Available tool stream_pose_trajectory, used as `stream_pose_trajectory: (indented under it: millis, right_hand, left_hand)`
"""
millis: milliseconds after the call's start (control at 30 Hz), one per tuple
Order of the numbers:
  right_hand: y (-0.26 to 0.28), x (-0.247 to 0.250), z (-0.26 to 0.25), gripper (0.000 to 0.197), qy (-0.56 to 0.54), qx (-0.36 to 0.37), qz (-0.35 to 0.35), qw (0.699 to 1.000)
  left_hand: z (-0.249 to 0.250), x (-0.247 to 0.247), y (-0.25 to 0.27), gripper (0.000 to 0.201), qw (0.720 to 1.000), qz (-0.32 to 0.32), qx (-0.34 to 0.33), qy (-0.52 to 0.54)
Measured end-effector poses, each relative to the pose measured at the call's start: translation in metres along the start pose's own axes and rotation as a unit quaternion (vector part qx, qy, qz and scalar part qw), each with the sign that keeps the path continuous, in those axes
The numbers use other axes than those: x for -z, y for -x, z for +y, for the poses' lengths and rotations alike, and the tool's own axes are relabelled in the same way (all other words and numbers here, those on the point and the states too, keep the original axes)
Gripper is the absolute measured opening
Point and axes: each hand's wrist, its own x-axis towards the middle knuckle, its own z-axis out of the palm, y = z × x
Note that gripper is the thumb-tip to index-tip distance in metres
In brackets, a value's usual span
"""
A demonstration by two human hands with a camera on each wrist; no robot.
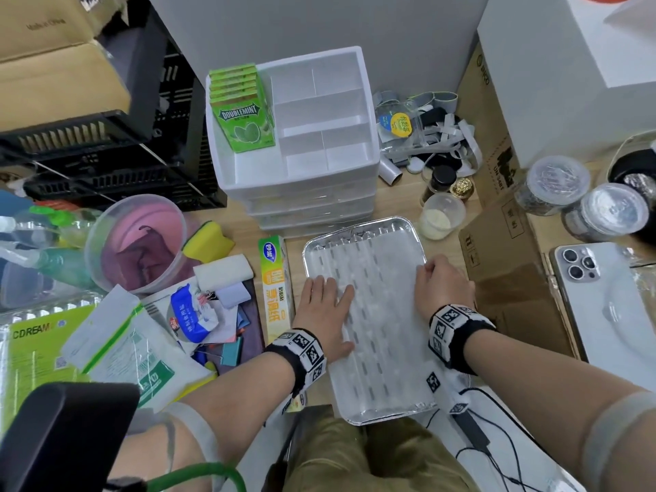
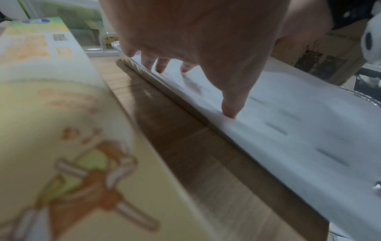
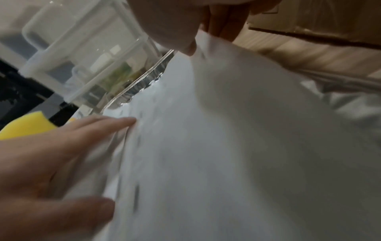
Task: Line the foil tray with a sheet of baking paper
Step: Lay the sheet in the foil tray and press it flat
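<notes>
The foil tray lies in front of me on the wooden table, its near end sticking out over the table edge. A white sheet of baking paper covers its ribbed floor. My left hand lies flat on the paper along the tray's left side, fingers straight; in the left wrist view the left hand's fingertips press the paper down. My right hand is curled at the tray's right rim. In the right wrist view the right hand pinches the raised paper edge between thumb and fingers.
The baking paper box lies just left of the tray. A white drawer unit stands behind it, a plastic cup at its far right corner. A cardboard box and a phone are to the right, clutter to the left.
</notes>
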Motion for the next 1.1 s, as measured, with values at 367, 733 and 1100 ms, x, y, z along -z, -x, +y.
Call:
stream_pose_trajectory:
  millis: [367,733,1100]
  right_hand:
    - [-0.019,-0.026,0.003,0.011,0.048,0.155,0.003,0.987]
    - [-0.012,-0.034,0.0,0.023,0.228,0.267,0.018,0.936]
    - [0.009,-0.066,0.014,0.07,0.221,0.356,-0.12,0.9]
  left_hand:
    - [-0.013,-0.005,-0.002,0.129,1.0,-0.011,0.006,0.021]
    - [-0.003,-0.01,-0.007,0.104,0.995,0.037,0.061,0.07]
    - [0.011,-0.021,-0.014,0.098,0.991,0.036,0.077,0.099]
